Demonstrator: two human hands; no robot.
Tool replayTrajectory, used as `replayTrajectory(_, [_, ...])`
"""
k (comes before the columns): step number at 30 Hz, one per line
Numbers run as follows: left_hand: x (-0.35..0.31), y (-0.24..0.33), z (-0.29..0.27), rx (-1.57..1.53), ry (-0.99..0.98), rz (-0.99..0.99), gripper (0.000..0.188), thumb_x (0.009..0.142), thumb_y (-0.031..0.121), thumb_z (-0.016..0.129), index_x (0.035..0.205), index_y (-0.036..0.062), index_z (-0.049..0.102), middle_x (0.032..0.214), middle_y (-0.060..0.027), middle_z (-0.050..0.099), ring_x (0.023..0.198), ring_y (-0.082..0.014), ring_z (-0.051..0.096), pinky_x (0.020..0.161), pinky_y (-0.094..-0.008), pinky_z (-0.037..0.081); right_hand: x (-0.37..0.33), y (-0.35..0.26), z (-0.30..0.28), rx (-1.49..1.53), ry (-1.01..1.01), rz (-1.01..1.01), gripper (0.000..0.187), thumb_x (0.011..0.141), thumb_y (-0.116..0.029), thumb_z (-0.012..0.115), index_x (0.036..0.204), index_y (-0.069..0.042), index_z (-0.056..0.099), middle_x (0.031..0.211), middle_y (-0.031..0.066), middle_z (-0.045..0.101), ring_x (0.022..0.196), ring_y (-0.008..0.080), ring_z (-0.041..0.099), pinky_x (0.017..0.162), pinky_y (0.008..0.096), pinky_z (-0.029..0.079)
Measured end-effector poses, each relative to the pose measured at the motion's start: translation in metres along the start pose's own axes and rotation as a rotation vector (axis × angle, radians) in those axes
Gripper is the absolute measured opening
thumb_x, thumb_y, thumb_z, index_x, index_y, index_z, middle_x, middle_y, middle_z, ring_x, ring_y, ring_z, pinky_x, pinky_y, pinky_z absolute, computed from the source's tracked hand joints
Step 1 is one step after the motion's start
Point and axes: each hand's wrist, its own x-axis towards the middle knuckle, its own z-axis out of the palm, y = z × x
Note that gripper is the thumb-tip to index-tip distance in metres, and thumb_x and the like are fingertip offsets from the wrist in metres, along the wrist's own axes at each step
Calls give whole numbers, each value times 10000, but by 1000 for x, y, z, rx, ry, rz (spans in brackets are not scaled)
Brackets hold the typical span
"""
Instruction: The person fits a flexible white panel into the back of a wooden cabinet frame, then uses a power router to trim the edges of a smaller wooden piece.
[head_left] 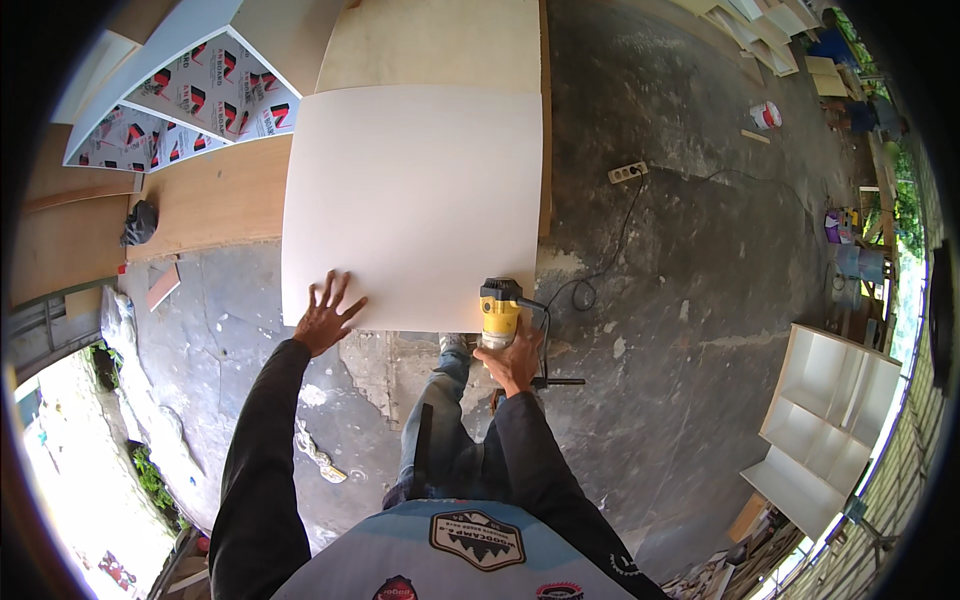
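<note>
The left hand (pixel 322 322) — spread wide, gripping nothing — rests on the white panel (pixel 415 200); the right hand (pixel 516 358) curls around a yellow trim router (pixel 498 312).

Over the flat white rectangular board (pixel 415 205), a hand could pass between the left hand (pixel 321 320) and the yellow-and-black power tool (pixel 499 312). The right hand (pixel 516 358) around that tool obstructs the near right corner; rightward, a thin black cable (pixel 627 228) crosses the way.
</note>
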Motion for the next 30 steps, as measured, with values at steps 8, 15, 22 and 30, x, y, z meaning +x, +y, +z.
replayTrajectory(8, [70, 84, 3, 27, 207, 207, 800, 885, 468, 697, 1569, 207, 372, 1680, -209, 126, 1536, -499, 59, 1128, -788, 139, -2, -10, -15, -3, -31, 48, 987, 533, -300, 911, 1424, -122, 526, 1360, 184, 525, 1147, 373, 626, 939, 476, 559])
replayTrajectory(15, [127, 160, -13, -65, 289, 175, 769, 862, 514, 702, 1542, 302, 412, 1678, -189, 152, 1523, -525, 80, 1064, -840, 169, -2, -14, -17, -54, -11, 23, 985, 552, -356, 902, 1436, -126, 531, 1359, 186, 593, 1245, 383, 594, 1005, 488, 530])
replayTrajectory(22, [128, 163, -4, -74, 325, 157, 701, 878, 531, 676, 1501, 283, 468, 1674, -186, 175, 1520, -533, 83, 1066, -836, 164, -9, -23, -23, 17, -29, 69, 972, 592, -372, 902, 1447, -131, 509, 1260, 183, 668, 1134, 378, 662, 975, 489, 530])
replayTrajectory(30, [128, 164, -6, -64, 350, 168, 659, 886, 514, 677, 1472, 267, 502, 1666, -193, 195, 1517, -537, 95, 1083, -822, 163, -10, -19, -19, -75, 48, -8, 954, 635, -376, 882, 1468, -177, 461, 1223, 137, 692, 1119, 389, 662, 933, 499, 537])
